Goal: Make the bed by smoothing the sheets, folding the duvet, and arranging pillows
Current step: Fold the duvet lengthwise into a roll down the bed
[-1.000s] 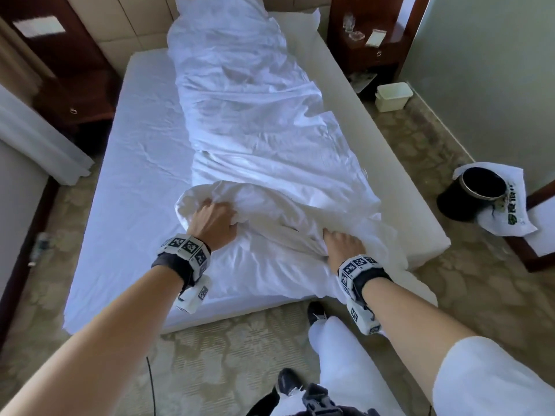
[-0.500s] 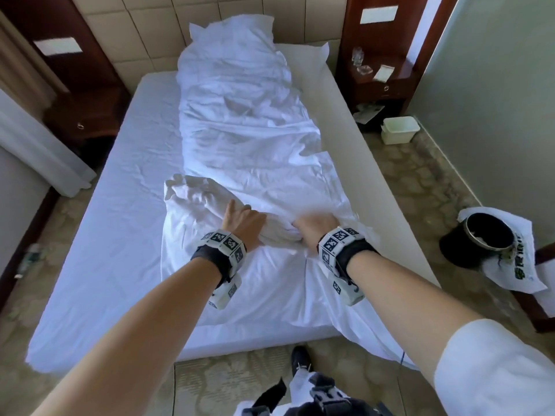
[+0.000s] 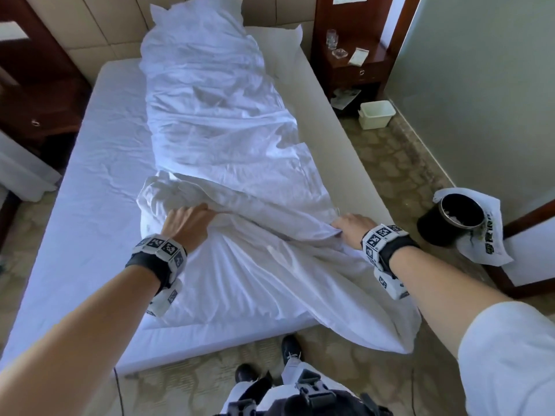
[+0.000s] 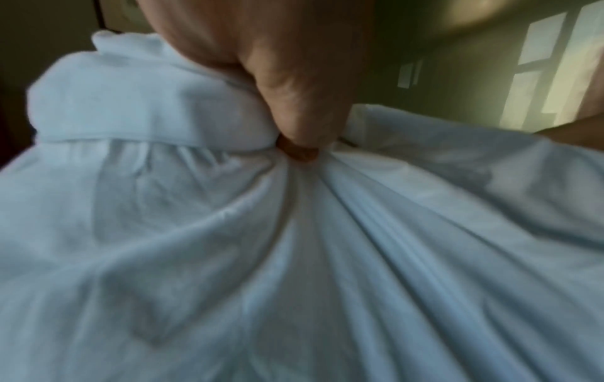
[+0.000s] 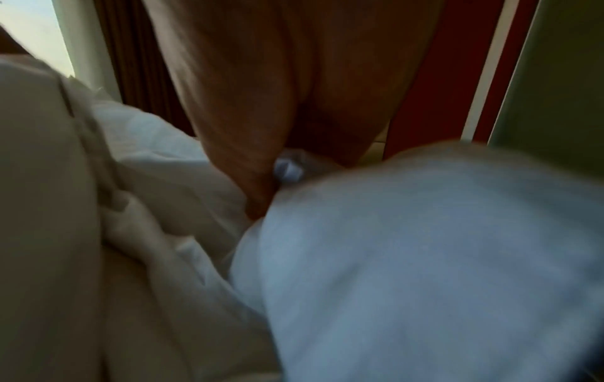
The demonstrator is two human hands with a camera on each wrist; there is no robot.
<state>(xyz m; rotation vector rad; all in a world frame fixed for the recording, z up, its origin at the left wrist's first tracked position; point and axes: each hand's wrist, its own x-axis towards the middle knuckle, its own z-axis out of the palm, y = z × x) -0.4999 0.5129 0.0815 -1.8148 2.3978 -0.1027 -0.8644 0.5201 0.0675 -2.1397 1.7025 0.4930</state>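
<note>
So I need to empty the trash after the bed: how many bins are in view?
2. A white bin stands on the floor by the right nightstand. A black bin stands on the floor right of the bed's foot, beside a white printed bag. Others may be out of view.

head: high, facing down | wrists: close; shared duvet (image 3: 240, 181)

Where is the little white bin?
In the head view the little white bin sits on the floor to the right of the bed, just below the wooden nightstand, near the wall.
</note>
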